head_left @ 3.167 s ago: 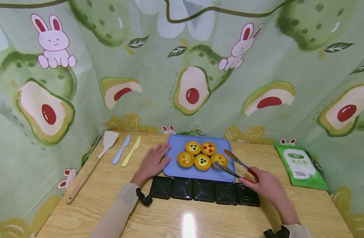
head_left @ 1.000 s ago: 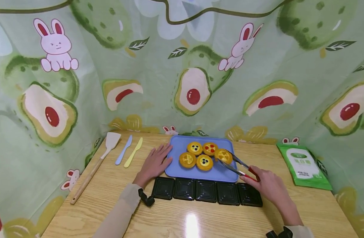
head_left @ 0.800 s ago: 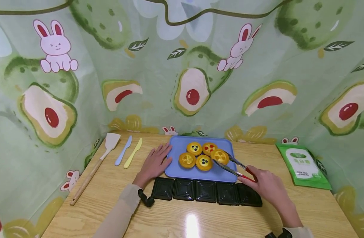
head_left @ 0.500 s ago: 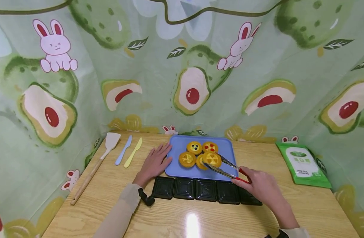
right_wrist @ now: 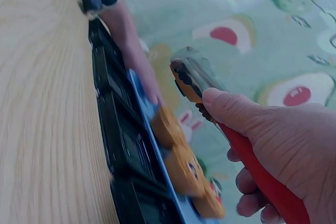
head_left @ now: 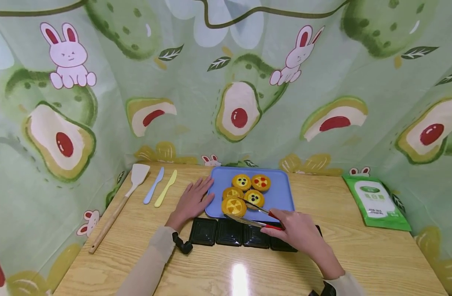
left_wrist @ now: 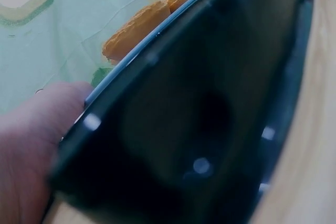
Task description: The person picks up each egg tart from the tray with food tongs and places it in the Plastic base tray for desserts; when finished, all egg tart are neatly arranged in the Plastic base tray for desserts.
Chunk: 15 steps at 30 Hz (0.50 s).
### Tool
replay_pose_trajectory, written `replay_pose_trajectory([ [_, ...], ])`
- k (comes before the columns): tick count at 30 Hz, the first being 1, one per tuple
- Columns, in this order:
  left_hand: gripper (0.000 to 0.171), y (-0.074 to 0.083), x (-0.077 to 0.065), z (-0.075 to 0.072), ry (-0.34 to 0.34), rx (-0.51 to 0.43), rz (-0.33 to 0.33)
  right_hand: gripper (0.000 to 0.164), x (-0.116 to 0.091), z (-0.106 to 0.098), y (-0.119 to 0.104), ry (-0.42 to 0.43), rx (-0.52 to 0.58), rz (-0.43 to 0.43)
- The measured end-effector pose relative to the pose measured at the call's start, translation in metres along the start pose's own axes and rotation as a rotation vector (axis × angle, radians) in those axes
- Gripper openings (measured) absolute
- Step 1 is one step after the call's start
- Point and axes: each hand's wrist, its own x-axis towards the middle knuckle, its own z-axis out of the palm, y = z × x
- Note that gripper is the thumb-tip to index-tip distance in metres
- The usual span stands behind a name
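My right hand (head_left: 298, 230) grips a pair of tongs (head_left: 244, 220) with red handles. Between the tong tips is an egg tart (head_left: 234, 206) topped with yellow wedges, raised over the front left of the blue tray (head_left: 279, 197). It overlaps a similar tart (head_left: 231, 192) behind it. Also on the tray are two tarts with dark berries, the nearer berry tart (head_left: 254, 198) beside the tongs, and a tart with red pieces (head_left: 261, 182). My left hand (head_left: 192, 202) rests flat with spread fingers at the tray's left edge. In the right wrist view, the tongs' red handle (right_wrist: 262, 177) lies under my thumb.
A row of black square plastic containers (head_left: 204, 231) lies along the tray's front edge, partly under my right hand. To the left are a spatula (head_left: 138, 174), a blue knife (head_left: 153, 185) and a yellow knife (head_left: 166, 188). A green-and-white packet (head_left: 375, 203) lies at right.
The wedge-topped tart has been picked up with the tongs from the tray's right side and carried left, past the front berry tart. My left hand has stayed in place.
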Motion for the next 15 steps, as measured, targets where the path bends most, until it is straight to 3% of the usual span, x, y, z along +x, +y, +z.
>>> replay_pose_trajectory([
  [5, 0.066, -0.001, -0.002, -0.001, 0.005, -0.018, 0.018, 0.05, 0.013, 0.011, -0.02, -0.008, 0.037, -0.08],
  [9, 0.066, -0.001, -0.002, -0.002, -0.001, -0.03, 0.014, 0.051, 0.021, 0.02, -0.036, -0.061, 0.083, -0.116],
  [15, 0.066, -0.001, -0.001, -0.001, -0.009, -0.024, -0.001, 0.052, 0.023, 0.035, -0.054, -0.073, 0.045, -0.156],
])
